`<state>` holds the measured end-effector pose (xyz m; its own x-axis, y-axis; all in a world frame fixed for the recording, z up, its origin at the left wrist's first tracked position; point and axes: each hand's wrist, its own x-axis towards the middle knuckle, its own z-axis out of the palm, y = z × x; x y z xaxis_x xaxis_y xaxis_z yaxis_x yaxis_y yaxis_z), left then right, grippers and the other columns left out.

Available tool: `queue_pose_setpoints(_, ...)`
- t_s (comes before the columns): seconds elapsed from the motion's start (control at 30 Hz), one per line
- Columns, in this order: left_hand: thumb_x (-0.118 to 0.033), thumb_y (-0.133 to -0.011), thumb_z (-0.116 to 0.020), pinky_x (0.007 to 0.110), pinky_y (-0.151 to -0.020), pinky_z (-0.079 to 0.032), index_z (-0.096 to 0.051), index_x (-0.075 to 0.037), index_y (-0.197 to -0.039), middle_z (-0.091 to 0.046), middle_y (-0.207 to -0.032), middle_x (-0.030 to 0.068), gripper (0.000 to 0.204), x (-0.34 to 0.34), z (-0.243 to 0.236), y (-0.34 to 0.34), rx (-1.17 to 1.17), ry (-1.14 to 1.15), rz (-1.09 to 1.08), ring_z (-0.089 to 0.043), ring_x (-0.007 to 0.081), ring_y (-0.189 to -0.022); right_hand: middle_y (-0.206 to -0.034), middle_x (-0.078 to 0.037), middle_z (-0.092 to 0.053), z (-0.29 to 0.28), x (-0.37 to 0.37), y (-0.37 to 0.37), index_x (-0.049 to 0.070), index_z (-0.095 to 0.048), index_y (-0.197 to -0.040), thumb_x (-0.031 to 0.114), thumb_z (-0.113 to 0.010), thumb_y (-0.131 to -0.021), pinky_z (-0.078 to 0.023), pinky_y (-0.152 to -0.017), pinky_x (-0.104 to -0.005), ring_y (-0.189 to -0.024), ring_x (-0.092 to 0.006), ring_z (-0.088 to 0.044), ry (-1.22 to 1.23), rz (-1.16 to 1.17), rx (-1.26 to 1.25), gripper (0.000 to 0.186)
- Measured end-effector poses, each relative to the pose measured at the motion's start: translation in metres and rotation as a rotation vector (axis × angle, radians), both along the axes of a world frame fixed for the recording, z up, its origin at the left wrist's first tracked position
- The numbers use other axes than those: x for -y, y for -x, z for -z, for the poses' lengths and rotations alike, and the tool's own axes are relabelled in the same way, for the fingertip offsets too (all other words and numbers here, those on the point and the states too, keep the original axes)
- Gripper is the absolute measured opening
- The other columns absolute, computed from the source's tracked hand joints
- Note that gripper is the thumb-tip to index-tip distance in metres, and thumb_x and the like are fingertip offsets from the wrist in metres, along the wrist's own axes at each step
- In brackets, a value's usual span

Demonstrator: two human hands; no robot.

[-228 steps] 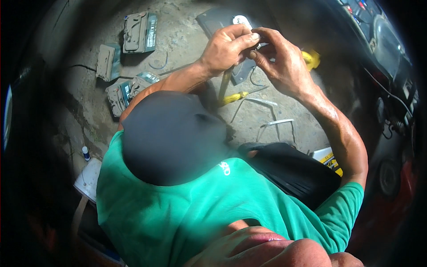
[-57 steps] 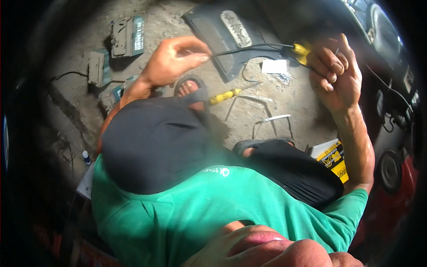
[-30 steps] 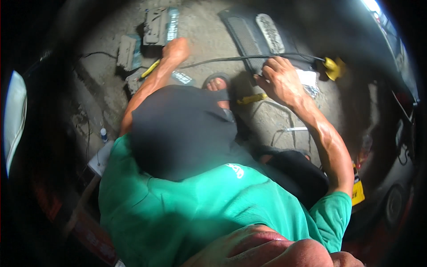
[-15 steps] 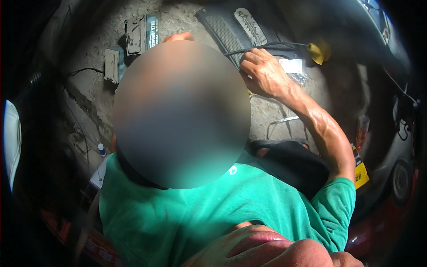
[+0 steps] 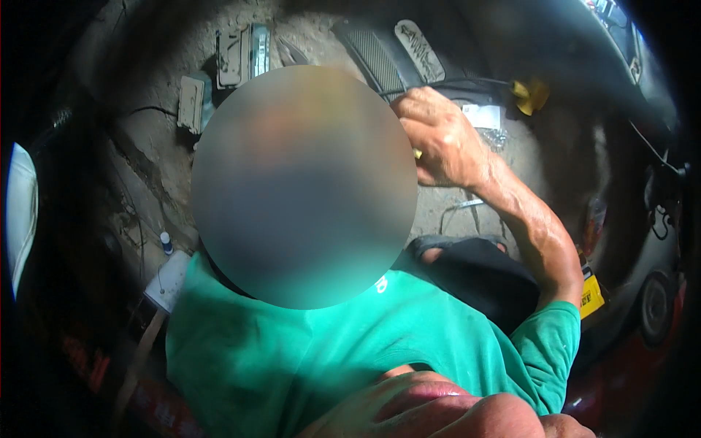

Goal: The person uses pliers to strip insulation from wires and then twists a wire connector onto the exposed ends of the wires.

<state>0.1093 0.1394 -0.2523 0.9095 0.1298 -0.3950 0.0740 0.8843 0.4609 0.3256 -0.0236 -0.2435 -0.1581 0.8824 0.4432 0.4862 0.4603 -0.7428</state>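
My right hand point(image 5: 445, 139) is raised over the ground with its fingers curled in. A round blurred patch covers its fingertips, so what they grip is hidden. A small bit of yellow point(image 5: 417, 154) shows by the palm. Just beyond the knuckles a black cable point(image 5: 467, 80) runs right to a yellow piece point(image 5: 531, 96) at its end. Behind the hand lies a dark footboard-like panel point(image 5: 376, 58) with a ribbed strip and a pale oval inset point(image 5: 420, 51). My left hand does not show; the blurred patch covers the middle.
Two grey-and-green battery-like boxes point(image 5: 234, 57) stand at the far left. A white slip point(image 5: 482, 115) and clear plastic bag point(image 5: 495, 139) lie right of my hand. Nearer are a thin white strip point(image 5: 471, 203) and yellow packet point(image 5: 591, 296). A dark wheel point(image 5: 657, 303) stands at right.
My right hand has drawn slightly nearer and turned, off the cable's near stretch. The left fingers seen at the blurred patch's far edge have gone from sight.
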Motion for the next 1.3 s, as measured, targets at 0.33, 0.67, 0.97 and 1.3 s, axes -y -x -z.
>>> queue_pose_setpoints(0.33, -0.019, -0.098, -0.064, 0.028, -0.068, -0.047, -0.066, -0.007, -0.113, -0.064, -0.093, -0.0004, 0.02, 0.019, 0.051, -0.007, -0.476, -0.556, 0.679, -0.058, 0.0094, -0.081, -0.084, -0.009, -0.064, 0.004, 0.002, -0.005, 0.005, -0.069, -0.084, 0.015, -0.08, -0.073, -0.049, -0.074, -0.0384, -0.083, -0.0262, -0.063, 0.047, -0.076, 0.15, 0.018)
queue_pose_setpoints(0.67, -0.011, -0.089, -0.07, 0.027, -0.073, -0.05, -0.063, -0.005, -0.119, -0.066, -0.098, 0.0, 0.031, 0.031, 0.025, -0.028, -0.584, -0.603, 0.549, -0.06, 0.0091, -0.083, -0.082, -0.006, -0.064, 0.002, 0.004, -0.007, 0.006, -0.07, -0.085, 0.017, -0.078, -0.075, -0.048, -0.072, -0.0373, -0.08, -0.0234, -0.062, 0.078, -0.085, 0.221, 0.017)
queue_pose_setpoints(0.97, -0.016, -0.093, -0.063, 0.028, -0.074, -0.047, -0.065, -0.006, -0.119, -0.064, -0.09, -0.0018, 0.028, 0.038, 0.011, -0.029, -0.492, -0.666, 0.469, -0.056, 0.0082, -0.083, -0.08, -0.007, -0.066, 0.0, 0.001, -0.002, 0.005, -0.071, -0.084, 0.019, -0.077, -0.079, -0.049, -0.075, -0.0378, -0.079, -0.0234, -0.062, 0.115, -0.146, 0.247, 0.016)
queue_pose_setpoints(1.3, -0.027, -0.098, -0.065, 0.038, -0.09, -0.051, -0.062, -0.006, -0.125, -0.071, -0.103, 0.0105, 0.035, 0.038, 0.001, -0.034, -0.567, -0.876, 0.533, -0.065, 0.022, -0.098, -0.078, -0.009, -0.068, 0.004, 0.001, 0.001, 0.005, -0.071, -0.077, 0.02, -0.075, -0.081, -0.05, -0.075, -0.0386, -0.077, -0.0228, -0.063, 0.138, -0.126, 0.283, 0.016)
